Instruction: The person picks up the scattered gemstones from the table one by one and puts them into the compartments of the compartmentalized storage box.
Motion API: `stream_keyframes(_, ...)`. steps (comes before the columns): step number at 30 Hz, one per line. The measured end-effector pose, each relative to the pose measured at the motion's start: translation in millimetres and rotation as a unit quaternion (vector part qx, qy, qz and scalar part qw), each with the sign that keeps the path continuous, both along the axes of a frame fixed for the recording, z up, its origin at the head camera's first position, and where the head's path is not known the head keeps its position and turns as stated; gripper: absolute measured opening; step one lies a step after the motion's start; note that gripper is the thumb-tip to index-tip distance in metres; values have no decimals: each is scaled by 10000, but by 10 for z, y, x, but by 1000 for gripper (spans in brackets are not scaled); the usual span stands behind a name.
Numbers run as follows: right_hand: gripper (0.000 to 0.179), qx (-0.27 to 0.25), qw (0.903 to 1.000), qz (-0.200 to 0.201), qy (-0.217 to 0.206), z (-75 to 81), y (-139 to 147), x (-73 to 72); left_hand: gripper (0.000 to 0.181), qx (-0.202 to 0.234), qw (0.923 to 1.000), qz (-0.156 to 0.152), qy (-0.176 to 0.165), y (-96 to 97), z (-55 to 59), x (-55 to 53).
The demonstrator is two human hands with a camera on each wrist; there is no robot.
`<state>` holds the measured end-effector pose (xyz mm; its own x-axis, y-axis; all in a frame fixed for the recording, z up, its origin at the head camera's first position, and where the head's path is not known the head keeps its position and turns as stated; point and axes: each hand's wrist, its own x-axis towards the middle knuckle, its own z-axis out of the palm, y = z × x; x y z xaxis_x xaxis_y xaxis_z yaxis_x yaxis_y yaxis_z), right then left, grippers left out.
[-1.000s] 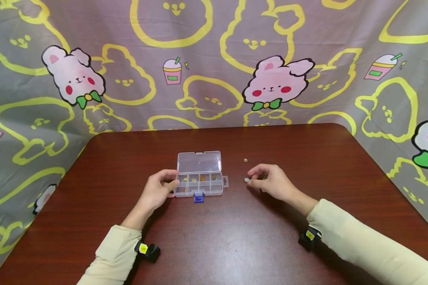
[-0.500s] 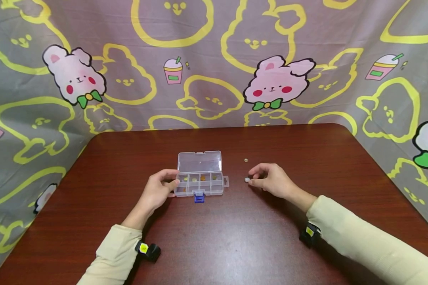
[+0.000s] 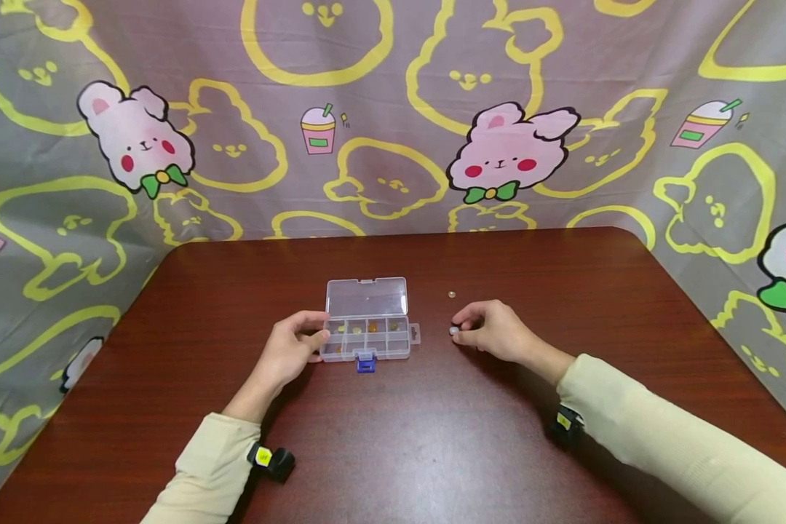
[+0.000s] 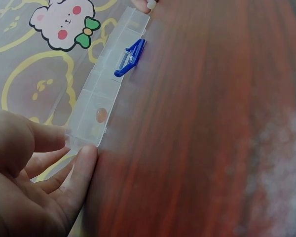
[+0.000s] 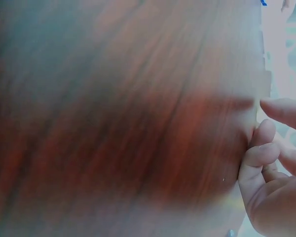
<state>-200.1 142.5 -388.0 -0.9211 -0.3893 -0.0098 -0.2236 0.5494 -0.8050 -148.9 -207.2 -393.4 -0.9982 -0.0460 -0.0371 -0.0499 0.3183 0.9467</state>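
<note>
A clear plastic compartment box (image 3: 398, 355) stands on the table with its lid (image 3: 367, 298) raised at the back. Its blue latch (image 3: 365, 364) hangs at the front. My left hand (image 3: 290, 351) grips the box's left end, thumb on the near side. Small yellowish, orange and greenish stones lie in several compartments; an orange stone (image 4: 101, 115) shows through the front wall in the left wrist view. To the right of the box, my right hand (image 3: 499, 333) pinches a small whitish stone (image 3: 454, 330) between thumb and forefinger, close over the tabletop.
Another small pale stone (image 3: 452, 295) lies on the brown table (image 3: 393, 429) just behind the right hand. A hanging tab (image 3: 415, 333) sticks out from the box's right end. Behind the table hangs a patterned cloth (image 3: 393, 109).
My right hand's forefinger and thumb have closed in around the whitish stone, with a slight shift of the hand and forearm to the left. The left hand and box stay put.
</note>
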Motion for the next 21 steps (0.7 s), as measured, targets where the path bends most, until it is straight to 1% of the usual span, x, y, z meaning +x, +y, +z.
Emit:
stream_keyframes(9,20,100,9999,50,-103,13,-13,-7,31,-4,10000,9,14,6,-3,1)
stream_keyframes(21,17,146,9999,51,-74,14,-28,-9,30,-1,10000,20,1,1,-10,-3)
